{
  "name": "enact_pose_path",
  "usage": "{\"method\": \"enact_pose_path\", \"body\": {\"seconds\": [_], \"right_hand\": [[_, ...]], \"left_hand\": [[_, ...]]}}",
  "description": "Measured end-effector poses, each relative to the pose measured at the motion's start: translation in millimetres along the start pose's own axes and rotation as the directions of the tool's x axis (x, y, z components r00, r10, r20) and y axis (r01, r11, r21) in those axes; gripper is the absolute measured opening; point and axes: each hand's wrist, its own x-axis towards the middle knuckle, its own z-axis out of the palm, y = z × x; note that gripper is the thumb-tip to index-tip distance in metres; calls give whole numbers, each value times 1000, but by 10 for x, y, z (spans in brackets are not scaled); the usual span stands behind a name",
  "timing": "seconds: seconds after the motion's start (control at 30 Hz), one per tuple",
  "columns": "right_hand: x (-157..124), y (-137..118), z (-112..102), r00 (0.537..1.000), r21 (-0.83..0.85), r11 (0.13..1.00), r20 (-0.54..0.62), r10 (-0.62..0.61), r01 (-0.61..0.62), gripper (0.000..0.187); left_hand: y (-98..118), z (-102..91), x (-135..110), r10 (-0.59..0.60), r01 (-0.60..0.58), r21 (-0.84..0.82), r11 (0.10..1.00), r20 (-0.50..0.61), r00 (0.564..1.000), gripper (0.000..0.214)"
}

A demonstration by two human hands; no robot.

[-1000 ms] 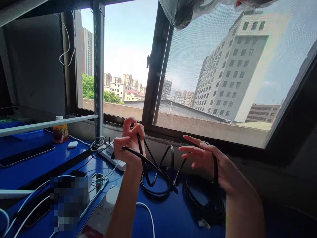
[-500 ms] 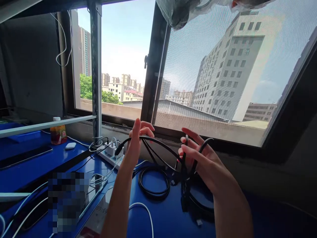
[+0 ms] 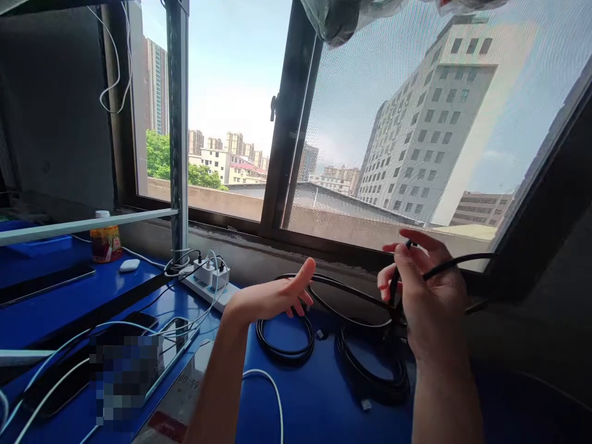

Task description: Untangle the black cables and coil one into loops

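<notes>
A black cable (image 3: pixel 351 290) hangs in a loose loop between my two hands. My right hand (image 3: pixel 423 283) is closed on it, pinching near an upright end between thumb and fingers, while another stretch passes behind that hand and sticks out to the right. My left hand (image 3: pixel 277 296) is open, thumb raised and fingers apart, with the loop running past it behind the thumb. Whether the cable rests on those fingers is partly hidden. On the blue table below lie a coiled black cable (image 3: pixel 285 354) and, under my right hand, a second black coil (image 3: pixel 365 376).
A white power strip (image 3: pixel 231 296) with plugged-in chargers stands by the wall. Phones, white cables (image 3: pixel 272 382), a white earbud case (image 3: pixel 129 265) and a bottle (image 3: pixel 105 237) lie or stand to the left. A metal shelf post (image 3: pixel 178 123) rises before the window.
My right hand has moved right with the cable, stretching the loop wider. My left hand has tipped from upright to nearly level and moved right and lower.
</notes>
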Motion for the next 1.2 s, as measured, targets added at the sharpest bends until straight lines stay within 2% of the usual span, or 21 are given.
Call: {"method": "enact_pose_path", "body": {"seconds": [0.07,0.1,0.17,0.23,0.37,0.43,0.53,0.6,0.7,0.77,0.83,0.9,0.93,1.03,1.1,1.2], "right_hand": [[7,-46,-32,996,-8,997,-30,81,-81,50],[14,-63,-45,991,-13,991,-37,130,-131,55],[29,-81,-69,976,-36,975,-34,217,-218,63],[44,-80,-93,965,-65,963,-1,262,-261,65],[51,-45,-119,966,-104,964,60,251,-244,68],[36,-22,-97,975,-145,969,72,210,-198,67],[1,11,-20,982,-179,975,111,150,-129,60],[-22,29,36,972,-174,975,165,165,-136,59],[-44,40,85,937,-182,960,243,253,-212,66],[-49,39,83,918,-211,946,262,299,-248,68],[-44,34,61,922,-237,939,240,304,-248,64],[-33,29,27,947,-242,946,186,263,-215,57],[-26,25,10,963,-241,953,151,224,-184,53],[-17,-3,-29,998,-236,970,9,63,-60,36],[-27,-41,-37,999,-204,979,-48,-5,-5,23],[-71,-100,-17,998,-49,997,-17,-68,67,15]], "left_hand": [[28,13,8,18,-19,22,1000,41,999,72],[35,16,16,51,-52,47,998,22,998,72],[35,21,38,164,-158,112,981,-49,985,66],[29,36,63,299,-285,144,948,-92,950,57],[61,123,110,422,-398,173,901,-141,896,57],[101,186,124,469,-445,161,881,-172,866,54],[153,267,136,537,-527,103,844,-159,829,44],[165,292,141,547,-542,72,837,-137,826,44],[151,275,131,514,-515,20,857,-98,852,49],[140,235,99,489,-489,-40,871,-19,872,49],[139,187,43,462,-453,-114,884,72,884,46],[149,145,-18,447,-421,-200,885,108,888,43],[155,129,-42,452,-421,-244,874,85,888,42],[155,107,-51,504,-503,-306,808,-80,860,36],[137,119,5,506,-515,-249,820,-102,856,32],[110,200,147,466,-465,-42,884,13,885,29]]}}
